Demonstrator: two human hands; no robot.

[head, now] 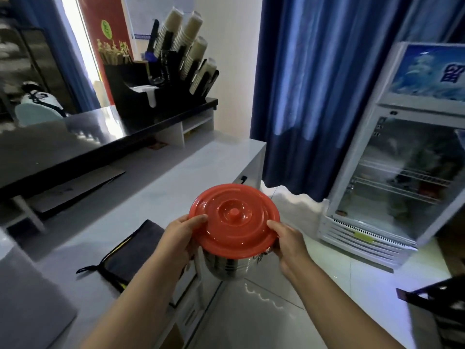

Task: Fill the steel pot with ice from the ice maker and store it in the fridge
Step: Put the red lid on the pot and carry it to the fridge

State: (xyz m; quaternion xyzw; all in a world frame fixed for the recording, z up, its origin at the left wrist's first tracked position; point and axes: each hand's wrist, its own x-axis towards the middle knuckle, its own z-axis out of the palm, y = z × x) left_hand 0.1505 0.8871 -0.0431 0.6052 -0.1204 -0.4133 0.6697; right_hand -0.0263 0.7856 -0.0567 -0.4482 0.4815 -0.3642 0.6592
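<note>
I hold one steel pot (232,267) upright, its single orange lid (234,220) facing up, above the floor beside the counter (161,187); my left hand (180,239) and right hand (289,244) grip its sides, one fridge (392,177) ahead-right.

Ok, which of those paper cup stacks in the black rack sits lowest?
The rightmost stack, nearest the blue curtain; the other three stand higher and further left.

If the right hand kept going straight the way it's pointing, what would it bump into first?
The orange lid. The right hand grips the steel pot, thumb on the lid's rim, so it meets that at once.
</note>
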